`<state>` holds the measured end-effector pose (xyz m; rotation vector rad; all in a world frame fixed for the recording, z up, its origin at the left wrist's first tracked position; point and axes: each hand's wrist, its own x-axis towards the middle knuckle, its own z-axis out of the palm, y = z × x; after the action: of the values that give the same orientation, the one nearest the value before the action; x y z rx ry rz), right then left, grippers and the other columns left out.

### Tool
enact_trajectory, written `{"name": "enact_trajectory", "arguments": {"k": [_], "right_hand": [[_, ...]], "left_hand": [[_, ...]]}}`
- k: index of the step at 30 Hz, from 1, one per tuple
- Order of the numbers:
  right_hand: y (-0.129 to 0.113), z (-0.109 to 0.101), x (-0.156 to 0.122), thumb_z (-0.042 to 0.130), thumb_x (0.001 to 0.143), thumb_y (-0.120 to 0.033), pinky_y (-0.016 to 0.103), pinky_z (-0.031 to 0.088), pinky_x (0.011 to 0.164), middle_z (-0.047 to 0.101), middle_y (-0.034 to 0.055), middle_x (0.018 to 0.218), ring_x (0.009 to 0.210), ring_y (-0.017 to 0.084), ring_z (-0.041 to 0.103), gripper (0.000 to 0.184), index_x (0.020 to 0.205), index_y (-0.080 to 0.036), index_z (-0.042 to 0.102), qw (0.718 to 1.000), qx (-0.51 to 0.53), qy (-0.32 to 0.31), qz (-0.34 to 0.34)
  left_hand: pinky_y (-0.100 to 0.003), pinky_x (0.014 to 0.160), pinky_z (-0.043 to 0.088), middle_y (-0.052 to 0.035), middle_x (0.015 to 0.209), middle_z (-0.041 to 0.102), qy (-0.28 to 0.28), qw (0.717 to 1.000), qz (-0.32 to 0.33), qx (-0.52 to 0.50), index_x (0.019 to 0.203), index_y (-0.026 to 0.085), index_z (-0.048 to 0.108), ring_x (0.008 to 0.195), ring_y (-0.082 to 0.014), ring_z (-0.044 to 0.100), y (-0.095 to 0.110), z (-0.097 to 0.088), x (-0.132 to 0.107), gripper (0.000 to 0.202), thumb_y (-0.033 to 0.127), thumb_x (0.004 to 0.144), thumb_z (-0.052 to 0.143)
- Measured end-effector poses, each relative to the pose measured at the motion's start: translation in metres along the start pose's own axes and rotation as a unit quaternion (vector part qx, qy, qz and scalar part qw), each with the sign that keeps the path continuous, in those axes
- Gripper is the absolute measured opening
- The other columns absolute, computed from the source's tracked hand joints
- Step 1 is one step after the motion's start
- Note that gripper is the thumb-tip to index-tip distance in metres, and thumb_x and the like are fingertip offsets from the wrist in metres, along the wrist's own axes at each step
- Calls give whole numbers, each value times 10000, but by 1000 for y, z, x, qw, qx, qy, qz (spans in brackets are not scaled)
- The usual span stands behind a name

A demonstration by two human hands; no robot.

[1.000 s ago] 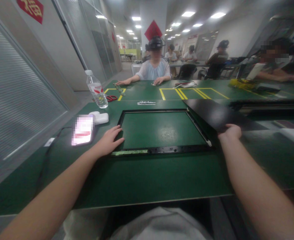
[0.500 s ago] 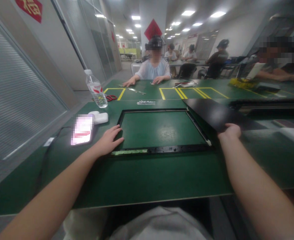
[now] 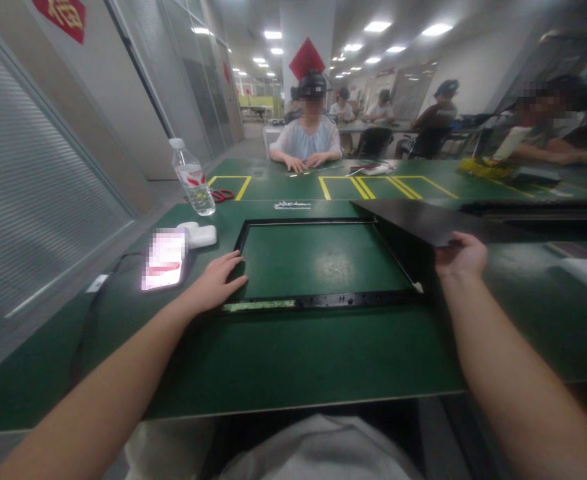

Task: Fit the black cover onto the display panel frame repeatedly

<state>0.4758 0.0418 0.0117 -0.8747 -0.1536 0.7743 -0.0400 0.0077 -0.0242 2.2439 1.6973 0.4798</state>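
Note:
A thin black rectangular frame [image 3: 353, 299] lies flat on the green table, with a light green strip [image 3: 260, 306] along the left part of its near side. My left hand [image 3: 222, 279] rests on the frame's left side, fingers spread. My right hand [image 3: 466, 257] grips the near edge of a thin black panel [image 3: 418, 223], which is tilted above the frame's right side. The panel's far left corner reaches over the frame's far right corner. Part of the frame's right side is hidden behind the panel.
To the left are a lit phone [image 3: 164, 260], a white case [image 3: 203, 235], a water bottle [image 3: 193, 179] and red-handled scissors [image 3: 223, 195]. Small white pieces [image 3: 292, 206] lie beyond the frame. Across the table sits a person [image 3: 310, 133]. Dark panels [image 3: 533, 217] lie at right.
My right hand has turned and lifted the black panel slightly, shifting its far corner left over the frame. My left hand has stayed put. The person opposite has brought both hands together.

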Motion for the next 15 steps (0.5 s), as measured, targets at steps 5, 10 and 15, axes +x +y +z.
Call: {"name": "enact_trajectory", "arguments": {"k": [5,10,15], "right_hand": [[-4,12,-26,536,636,-72,203,535,544,511,-10,698,661,139,598,175,746,-205,506,999,27,-34,7],[-6,14,-36,545,597,-86,258,567,615,573,2,723,689,159,596,214,778,-201,542,994,68,-90,10],[-11,16,-44,541,585,-150,382,608,702,683,65,811,813,245,676,320,880,-177,664,989,49,-134,44]], "left_hand": [[-563,1258,375,-242,1581,606,35,998,-27,-41,1399,116,691,1469,-431,552,8,-5,-2,759,637,857,586],[-529,1236,410,-187,1476,706,121,961,-112,-223,1349,174,721,1411,-400,613,18,-10,-4,651,607,868,655],[-515,1262,394,-180,1429,735,196,834,-136,-498,1301,180,711,1449,-339,600,22,-14,-1,530,541,926,613]]}}
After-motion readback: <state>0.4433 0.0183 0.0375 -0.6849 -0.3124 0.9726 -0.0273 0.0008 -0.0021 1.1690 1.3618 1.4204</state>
